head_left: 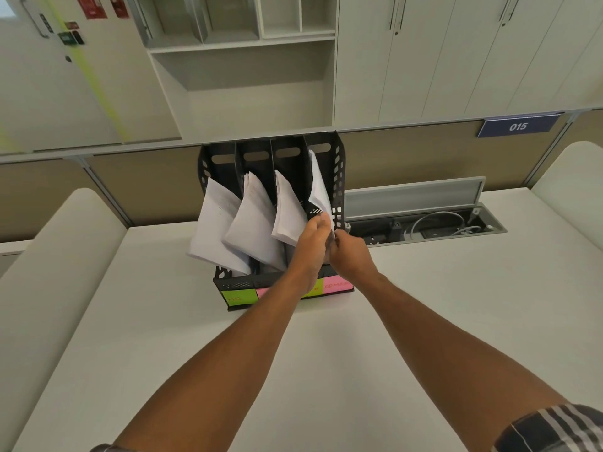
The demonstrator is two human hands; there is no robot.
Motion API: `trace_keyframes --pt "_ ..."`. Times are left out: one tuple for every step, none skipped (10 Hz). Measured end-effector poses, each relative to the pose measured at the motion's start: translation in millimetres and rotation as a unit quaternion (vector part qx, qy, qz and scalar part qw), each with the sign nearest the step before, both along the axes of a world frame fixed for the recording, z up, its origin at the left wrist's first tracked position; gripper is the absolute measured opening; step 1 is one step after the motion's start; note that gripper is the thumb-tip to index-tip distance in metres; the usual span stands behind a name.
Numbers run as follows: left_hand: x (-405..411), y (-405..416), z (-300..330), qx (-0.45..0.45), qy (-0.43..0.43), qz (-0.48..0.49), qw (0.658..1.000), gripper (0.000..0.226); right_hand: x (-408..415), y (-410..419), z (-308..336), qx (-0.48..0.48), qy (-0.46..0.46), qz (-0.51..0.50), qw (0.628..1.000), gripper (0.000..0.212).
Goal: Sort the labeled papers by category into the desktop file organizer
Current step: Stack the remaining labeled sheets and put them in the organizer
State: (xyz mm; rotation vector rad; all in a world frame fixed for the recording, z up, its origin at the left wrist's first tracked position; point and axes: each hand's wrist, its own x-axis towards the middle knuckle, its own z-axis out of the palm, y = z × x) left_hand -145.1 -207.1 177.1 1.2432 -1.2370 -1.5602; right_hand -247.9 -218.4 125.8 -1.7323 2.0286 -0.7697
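Note:
A black desktop file organizer (338, 177) with several slots stands at the back of the desk. Green and pink sticky labels (238, 296) run along its front lip. White papers lean out of each slot: a left stack (213, 223), a second stack (251, 216), a third stack (288, 210) and a sheet in the rightmost slot (318, 184). My left hand (310, 243) and my right hand (349, 252) meet at the lower edge of that rightmost sheet, and both pinch it. My forearms hide part of the labels.
The white desk (326, 353) spreads toward me. An open cable tray (424, 226) with wires and a raised lid lies just right of the organizer. A brown partition with a blue "015" sign (518, 126) stands behind, and cabinets and open shelves rise beyond it.

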Motion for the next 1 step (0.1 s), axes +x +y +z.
trace_keyframes --pt "7.3 16.2 -9.1 -0.033 -0.017 -0.009 0.999 0.045 -10.8 13.5 1.9 -0.002 -0.011 -0.025 1.000 0.022"
